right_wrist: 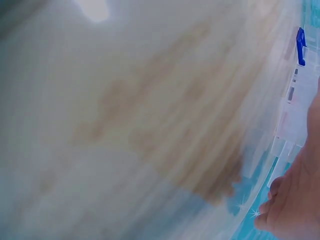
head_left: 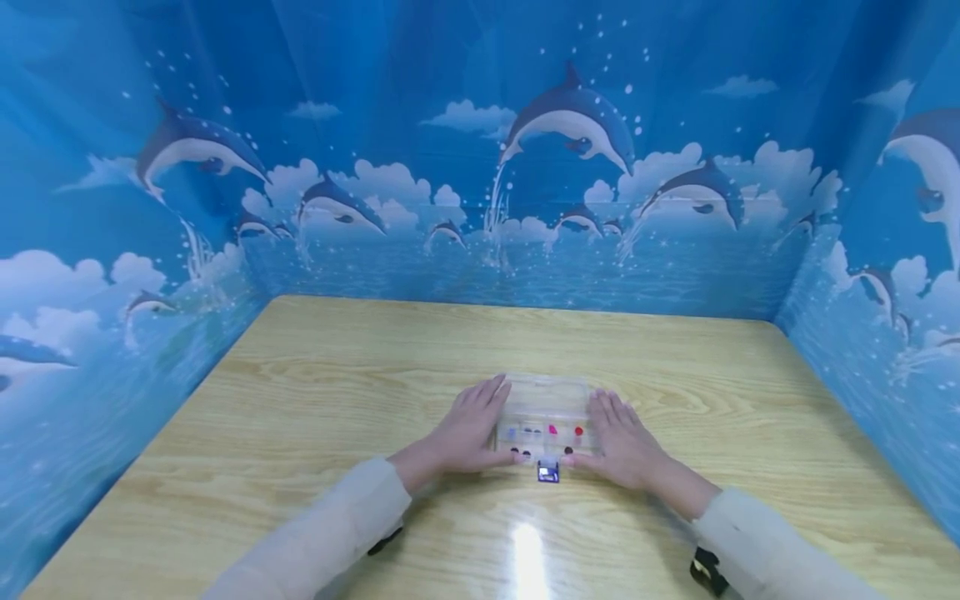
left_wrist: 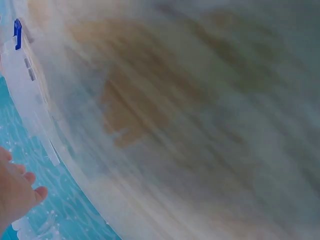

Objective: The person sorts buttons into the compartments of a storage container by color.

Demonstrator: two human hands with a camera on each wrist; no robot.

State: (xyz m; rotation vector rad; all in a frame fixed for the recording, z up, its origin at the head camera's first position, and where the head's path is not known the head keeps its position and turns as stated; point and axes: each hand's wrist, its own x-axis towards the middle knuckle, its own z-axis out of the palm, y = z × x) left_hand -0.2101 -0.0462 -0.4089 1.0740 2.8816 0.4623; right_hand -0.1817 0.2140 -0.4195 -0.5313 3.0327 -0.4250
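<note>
A clear plastic box [head_left: 543,440] with compartments lies on the table, its see-through lid [head_left: 546,392] folded back on the far side. Small red, pink, blue and dark pieces show in its compartments. A blue latch [head_left: 548,472] sticks out at the front; it is also visible in the left wrist view and the right wrist view. My left hand [head_left: 468,429] lies along the left side with straight fingers, its thumb at the front edge. On the other side, my right hand [head_left: 622,442] rests the same way, fingers extended and thumb by the front right corner.
The box stands on a light wood-grain table [head_left: 337,375]. Behind and beside the table hangs a blue curtain [head_left: 420,150] printed with dolphins and clouds. A bright reflection shows on the tabletop in front of the box.
</note>
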